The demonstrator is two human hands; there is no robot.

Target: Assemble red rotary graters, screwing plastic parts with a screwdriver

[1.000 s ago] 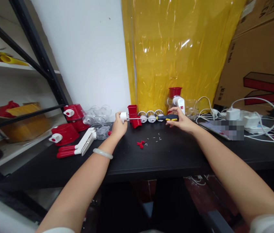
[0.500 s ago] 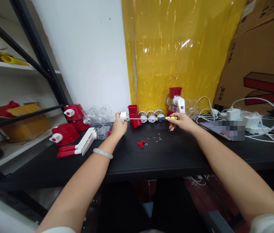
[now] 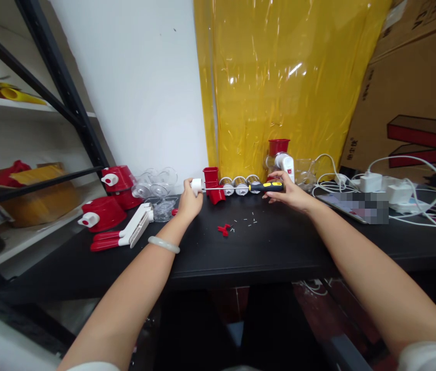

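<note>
My left hand [image 3: 189,202] is closed around a small white plastic part [image 3: 196,186], held above the black table [image 3: 272,247]. My right hand [image 3: 290,193] grips the black-and-yellow handle of a screwdriver [image 3: 266,187]. Its thin shaft runs left and its tip meets the white part. A jade bangle [image 3: 163,244] sits on my left wrist. Small red pieces [image 3: 224,229] and several tiny screws [image 3: 245,221] lie on the table between my hands.
Red domed housings [image 3: 102,213] and a red-and-white handle part [image 3: 125,234] lie at left beside clear plastic cups [image 3: 155,184]. Red cups, metal drums [image 3: 241,185] and a red-and-white assembly [image 3: 281,157] stand at the back. A phone [image 3: 347,205], chargers [image 3: 372,181] and white cables are at right.
My right hand has turned the screwdriver handle about its axis, fingers shifting on the grip. The left hand and white part have stayed put.
</note>
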